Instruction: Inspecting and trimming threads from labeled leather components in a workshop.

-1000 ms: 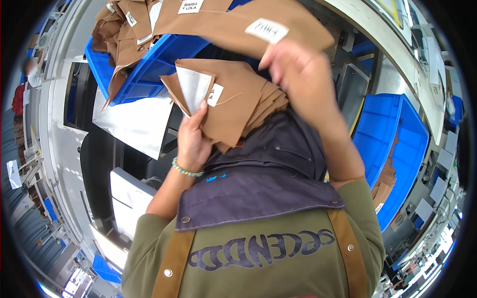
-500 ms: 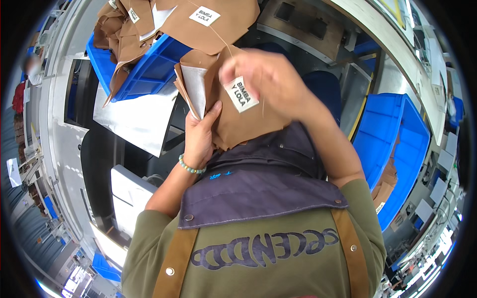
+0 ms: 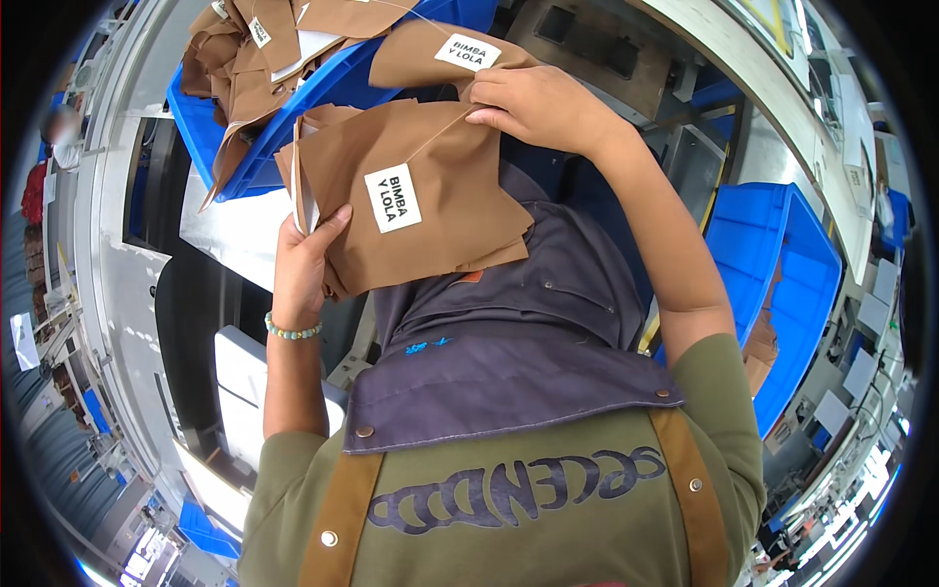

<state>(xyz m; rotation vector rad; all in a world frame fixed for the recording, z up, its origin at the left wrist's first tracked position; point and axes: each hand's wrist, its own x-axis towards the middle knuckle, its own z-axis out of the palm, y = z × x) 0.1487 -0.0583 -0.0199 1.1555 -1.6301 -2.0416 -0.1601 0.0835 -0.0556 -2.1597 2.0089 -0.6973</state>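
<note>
My left hand [image 3: 311,254] is closed around the left edge of a thick stack of brown fabric-like pieces [image 3: 455,210], some with pale backing showing at that side. A white printed label [image 3: 392,197] lies on the top piece, with a thin thread running up from it. My right hand [image 3: 523,108], above the stack, pinches a brown piece [image 3: 411,59] that curves away to the upper left and bears another white label [image 3: 468,53]. The thread passes near my right fingertips.
At upper left a blue bin [image 3: 259,161] is heaped with similar labelled pieces [image 3: 215,73], over a white sheet [image 3: 220,235]. Another blue bin [image 3: 802,342] at right holds brown pieces. A pale bench edge runs along the upper right. A person [image 3: 64,147] is far left.
My left hand has shifted left with the stack, which has turned flatter. My right hand dipped over the stack, then rose; it is now higher and farther left than a second ago.
</note>
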